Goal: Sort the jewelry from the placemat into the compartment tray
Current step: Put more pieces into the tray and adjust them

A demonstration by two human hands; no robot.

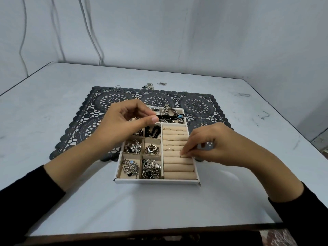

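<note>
Black sleeves (26, 199) at the near edge, both forearms reaching out over the pale worktop (159, 210). The white compartment tray (156, 181) sits dead centre, its far half on the dark lace placemat (197, 103). Left hand (122, 123) hangs over the tray's upper-left cells and hides them, thumb and forefinger pressed tip to tip; I cannot tell if anything is between them. Right hand (218, 144) is curled, fingertips down on the beige ring rolls (177, 167), covering the tray's right wall. A silvery piece (206, 145) glints in its hollow, gripped or not I cannot tell. Small left cells are packed with silver brooches (131, 166) and black beads (152, 131). A watch (166, 110) lies in the far cell, and thin rings (166, 128) sit in the upper rolls. Loose rings (116, 90) wait on the placemat's far-left corner. Two small pieces (148, 85) lie beyond it on the worktop. Cables (22, 41) hang down the wall behind.
</note>
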